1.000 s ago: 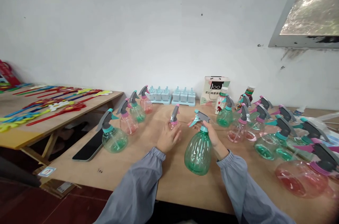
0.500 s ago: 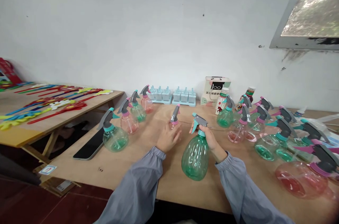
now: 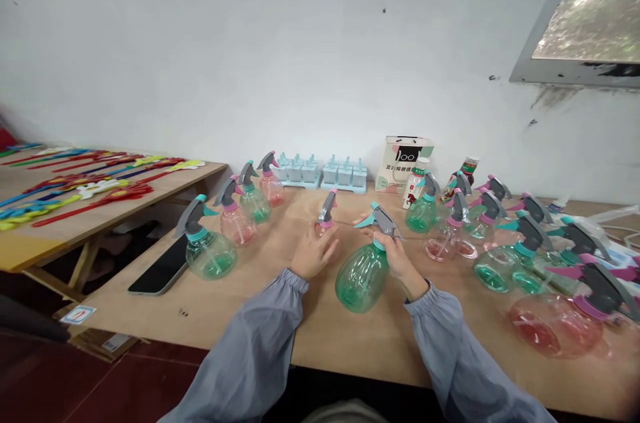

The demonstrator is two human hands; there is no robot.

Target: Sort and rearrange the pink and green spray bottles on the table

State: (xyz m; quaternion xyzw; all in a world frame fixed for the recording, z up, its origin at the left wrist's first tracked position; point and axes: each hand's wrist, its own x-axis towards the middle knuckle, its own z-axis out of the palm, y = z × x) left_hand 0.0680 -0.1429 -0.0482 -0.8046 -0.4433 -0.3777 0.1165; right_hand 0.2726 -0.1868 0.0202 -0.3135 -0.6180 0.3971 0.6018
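Observation:
My right hand (image 3: 395,255) grips a green spray bottle (image 3: 361,276) around its neck, below the grey and turquoise trigger head. The bottle is tilted, its round base toward the lower left, and looks held above the table. My left hand (image 3: 313,252) is curled around a pink spray bottle (image 3: 327,211) standing on the table; the hand hides most of its body. To the left stand two green spray bottles, the nearer one (image 3: 212,255) beside a black phone (image 3: 159,268), and two pink spray bottles, one (image 3: 238,224) between the green ones.
Several more green and pink spray bottles (image 3: 555,326) crowd the table's right side. Pale blue ice-pop moulds (image 3: 345,175), a printed paper bag (image 3: 403,166) and drink bottles (image 3: 416,184) stand by the wall. A second table (image 3: 30,251) at the left carries colourful hand-shaped sticks.
The green spray bottle in my right hand has tilted further, its base swinging left and upward. My left hand stays at the pink bottle. The camera view has shifted slightly.

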